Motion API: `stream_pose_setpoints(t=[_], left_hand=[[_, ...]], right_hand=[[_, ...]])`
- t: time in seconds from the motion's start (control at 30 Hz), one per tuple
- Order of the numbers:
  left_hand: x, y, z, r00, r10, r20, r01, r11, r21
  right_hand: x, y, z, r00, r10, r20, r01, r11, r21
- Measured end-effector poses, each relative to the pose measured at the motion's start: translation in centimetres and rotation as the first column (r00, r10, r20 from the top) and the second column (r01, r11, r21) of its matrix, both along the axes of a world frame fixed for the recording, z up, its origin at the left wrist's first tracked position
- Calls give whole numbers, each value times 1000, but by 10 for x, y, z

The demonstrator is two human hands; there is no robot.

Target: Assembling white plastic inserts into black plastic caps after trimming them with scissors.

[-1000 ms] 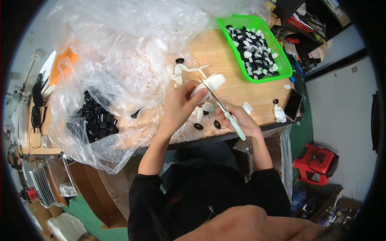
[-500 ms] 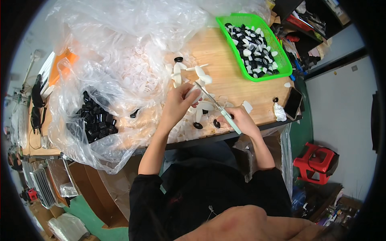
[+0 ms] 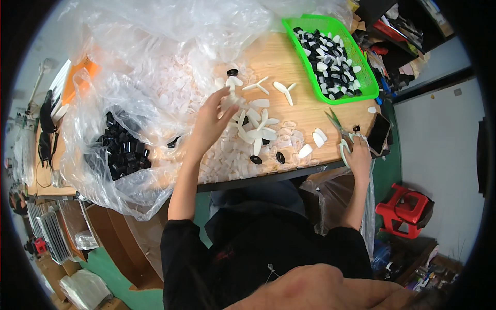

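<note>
My left hand (image 3: 213, 116) is over the middle of the table with thumb and fingers apart, nothing in its grasp. Beneath and beside its fingertips are white three-bladed pieces (image 3: 257, 133), heaped together with loose white blades. Two more three-bladed pieces, one of them a white propeller shape (image 3: 285, 92), lie farther right. At the table's right front edge, my right hand (image 3: 358, 156) has its fingers on the pale green handles of the scissors (image 3: 336, 124). The scissors' blades point away, slightly spread. Several black round caps (image 3: 280, 157) lie around the white heap.
A green basket (image 3: 376, 85) of black and white pieces stands at the back right. Clear plastic bags (image 3: 129, 62) cover the left, one holding black caps (image 3: 124, 150). Near the right edge lie a phone (image 3: 378, 132) and loose white pieces (image 3: 305, 151). A red stool (image 3: 405, 209) stands below.
The scissors went with my right hand from the middle to the table's right edge. My left hand let go of a white piece, moved up and left, and opened.
</note>
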State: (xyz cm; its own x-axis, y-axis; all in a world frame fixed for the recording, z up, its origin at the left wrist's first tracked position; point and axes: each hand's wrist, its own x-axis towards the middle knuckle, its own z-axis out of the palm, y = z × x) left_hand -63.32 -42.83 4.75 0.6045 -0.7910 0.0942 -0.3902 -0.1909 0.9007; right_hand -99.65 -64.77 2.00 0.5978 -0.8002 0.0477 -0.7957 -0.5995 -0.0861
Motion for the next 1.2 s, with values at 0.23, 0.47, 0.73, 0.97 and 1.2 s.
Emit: stream_pose_setpoints(t=[0.23, 0.47, 0.73, 0.97, 1.2], left_hand=[[1, -4, 29, 922, 173, 346, -100, 971, -218], [16, 40, 32, 821, 223, 526, -244, 969, -30], [73, 44, -13, 664, 209, 718, -446, 881, 156], [88, 21, -40, 658, 118, 743, -513, 793, 329], [84, 28, -40, 598, 226, 769, -486, 865, 124]], right_hand=[[28, 5, 2, 981, 97, 167, -65, 980, -189], [92, 54, 0, 887, 335, 318, -353, 936, 0], [195, 30, -20, 747, 414, 520, -572, 799, 184], [264, 12, 26, 692, 505, 515, -700, 645, 308], [248, 33, 25, 496, 571, 654, -863, 241, 445]])
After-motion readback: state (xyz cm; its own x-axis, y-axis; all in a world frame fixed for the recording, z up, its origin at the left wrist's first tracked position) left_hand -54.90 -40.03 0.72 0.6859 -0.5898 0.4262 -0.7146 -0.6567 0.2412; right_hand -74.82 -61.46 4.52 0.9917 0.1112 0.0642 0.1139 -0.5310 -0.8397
